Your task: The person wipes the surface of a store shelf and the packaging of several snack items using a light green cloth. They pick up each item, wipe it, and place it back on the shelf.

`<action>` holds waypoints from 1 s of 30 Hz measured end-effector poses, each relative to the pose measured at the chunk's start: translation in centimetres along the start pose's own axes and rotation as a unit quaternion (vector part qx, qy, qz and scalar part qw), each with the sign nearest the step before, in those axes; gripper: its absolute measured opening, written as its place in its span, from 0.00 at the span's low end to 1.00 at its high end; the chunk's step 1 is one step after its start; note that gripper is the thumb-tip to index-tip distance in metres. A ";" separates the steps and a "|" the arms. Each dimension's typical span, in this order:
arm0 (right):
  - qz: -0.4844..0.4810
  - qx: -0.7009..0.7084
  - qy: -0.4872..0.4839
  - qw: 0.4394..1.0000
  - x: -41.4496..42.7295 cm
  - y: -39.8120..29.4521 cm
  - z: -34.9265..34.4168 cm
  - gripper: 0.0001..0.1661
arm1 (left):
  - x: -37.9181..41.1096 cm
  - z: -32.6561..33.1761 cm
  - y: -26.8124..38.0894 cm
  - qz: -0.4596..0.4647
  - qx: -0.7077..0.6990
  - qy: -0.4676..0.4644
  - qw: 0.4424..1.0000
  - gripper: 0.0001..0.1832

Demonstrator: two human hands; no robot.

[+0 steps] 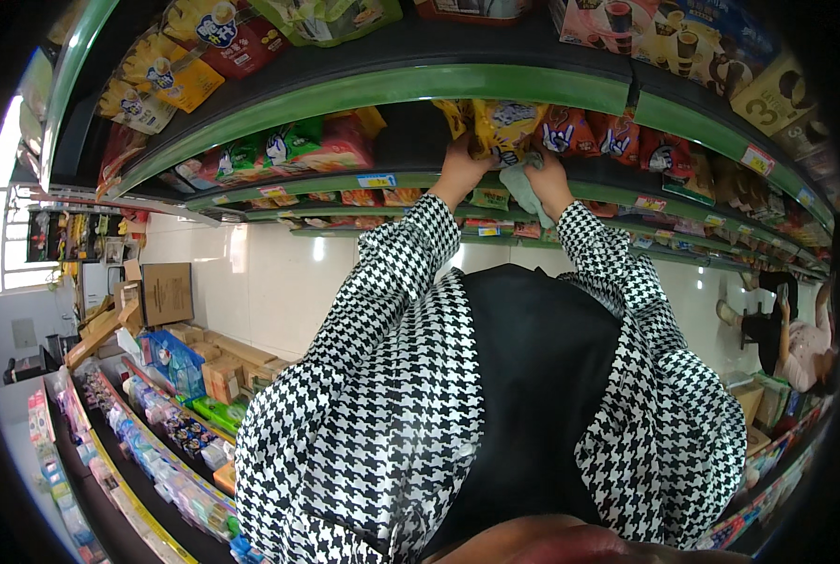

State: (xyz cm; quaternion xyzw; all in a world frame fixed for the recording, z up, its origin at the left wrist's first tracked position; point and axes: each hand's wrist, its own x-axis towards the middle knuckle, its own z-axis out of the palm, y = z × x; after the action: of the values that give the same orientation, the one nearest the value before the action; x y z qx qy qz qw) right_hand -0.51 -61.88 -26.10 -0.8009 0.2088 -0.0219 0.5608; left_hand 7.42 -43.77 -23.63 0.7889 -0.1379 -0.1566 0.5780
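A yellow snack bag (508,127) is between my two hands at the edge of a stocked shelf, just under a green shelf rail (420,86). My left hand (462,173) grips its lower left side. In my right hand (550,185) is a grey-green cloth (523,187), which hangs down below the fingers. The right fingertips and the cloth are up against the bag's lower right corner. Part of another yellow bag (453,116) shows behind my left fingers. Red snack bags (566,132) stand in a row to the right.
Green and pink packets (293,146) fill the shelf on the left. Price tags line the shelf edge (321,185). Boxed goods (603,25) sit on the shelf above. Cardboard boxes (168,292) and a blue basket (173,359) stand behind at left. A seated person (800,345) is at far right.
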 end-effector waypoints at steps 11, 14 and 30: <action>-0.091 -0.023 -0.015 0.995 -5.1 -4.6 -2.2 0.31 | -5.5 -1.0 5.6 -0.044 -0.108 0.025 0.993 0.37; -0.109 0.018 -0.092 0.990 -7.4 -5.9 -3.8 0.28 | -7.4 -2.2 4.2 -0.114 -0.234 -0.062 0.964 0.34; -0.474 -0.094 -0.078 0.872 -13.0 -14.8 -4.8 0.31 | -13.7 -1.4 8.6 -0.162 -0.396 -0.097 0.898 0.28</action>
State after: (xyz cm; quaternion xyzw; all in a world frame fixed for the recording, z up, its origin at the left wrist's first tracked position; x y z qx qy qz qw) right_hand -9.10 -57.28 -8.33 -0.8515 -0.2396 -0.2031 0.4198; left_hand -4.88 -39.64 -13.84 0.4869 0.0100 -0.3652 0.7934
